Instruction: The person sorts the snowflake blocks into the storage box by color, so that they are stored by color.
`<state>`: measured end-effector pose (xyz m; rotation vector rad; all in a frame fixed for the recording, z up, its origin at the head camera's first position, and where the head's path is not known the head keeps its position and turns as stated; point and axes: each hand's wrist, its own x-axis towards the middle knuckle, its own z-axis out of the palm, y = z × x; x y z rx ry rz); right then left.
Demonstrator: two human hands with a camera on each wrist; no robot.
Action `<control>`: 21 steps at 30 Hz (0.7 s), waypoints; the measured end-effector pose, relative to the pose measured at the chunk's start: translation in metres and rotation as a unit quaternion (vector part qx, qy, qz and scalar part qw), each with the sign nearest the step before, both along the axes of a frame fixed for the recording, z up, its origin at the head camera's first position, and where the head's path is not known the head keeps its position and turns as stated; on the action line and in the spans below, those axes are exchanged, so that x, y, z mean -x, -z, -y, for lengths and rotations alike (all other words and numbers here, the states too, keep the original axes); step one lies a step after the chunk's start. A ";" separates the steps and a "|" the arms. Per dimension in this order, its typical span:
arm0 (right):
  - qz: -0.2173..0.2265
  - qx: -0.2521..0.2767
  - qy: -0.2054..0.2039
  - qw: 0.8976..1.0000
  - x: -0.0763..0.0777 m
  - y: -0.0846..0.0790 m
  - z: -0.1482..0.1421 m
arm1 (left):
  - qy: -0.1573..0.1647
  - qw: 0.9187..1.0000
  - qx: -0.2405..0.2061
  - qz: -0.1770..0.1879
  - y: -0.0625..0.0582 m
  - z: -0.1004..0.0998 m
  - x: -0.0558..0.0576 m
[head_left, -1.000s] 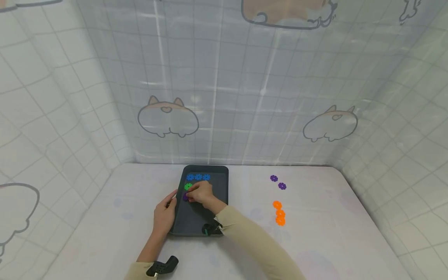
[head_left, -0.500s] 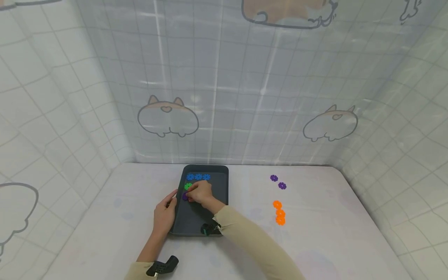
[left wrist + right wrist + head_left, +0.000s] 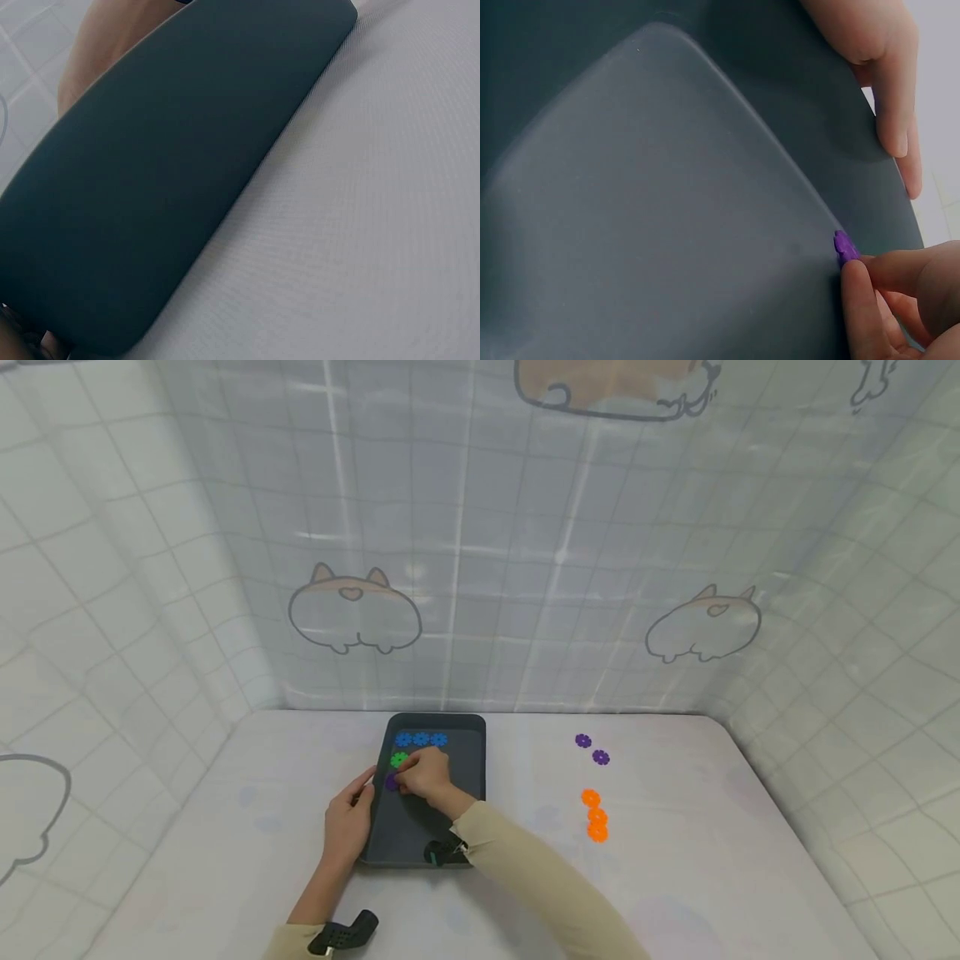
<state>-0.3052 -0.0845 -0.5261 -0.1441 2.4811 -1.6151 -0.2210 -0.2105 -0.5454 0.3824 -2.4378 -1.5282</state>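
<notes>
The dark tray [image 3: 427, 843] lies on the white table, its outer wall [image 3: 172, 165] filling much of the left wrist view. My left hand [image 3: 348, 827] grips its left side, the thumb at the rim and other fingers outside. Inside the tray, my right hand [image 3: 424, 773] pinches a purple flower-shaped piece [image 3: 845, 247] between thumb and fingertips, close to the left wall. In the head view this piece sits just below a green flower-shaped piece [image 3: 398, 760]. A row of blue flower-shaped pieces [image 3: 422, 739] lies along the tray's far end. The right hand hides part of the tray floor.
To the right of the tray lie two purple flower-shaped pieces [image 3: 592, 749]. Nearer the person are several orange flower-shaped pieces [image 3: 597, 817], close together in a line. Patterned curtain walls [image 3: 510, 568] enclose the table's back and sides.
The head view has shifted slightly. Both hands keep nearly the same places, the right still pinching the purple piece at the tray's left side.
</notes>
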 end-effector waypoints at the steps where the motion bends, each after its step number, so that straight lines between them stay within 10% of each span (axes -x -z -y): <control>1: -0.001 -0.001 -0.001 1.000 0.000 0.000 0.000 | -0.001 1.000 0.001 0.001 0.000 0.000 0.000; 21: 0.008 0.007 -0.004 1.000 0.000 0.000 0.000 | -0.007 1.000 0.010 -0.003 -0.001 -0.001 -0.001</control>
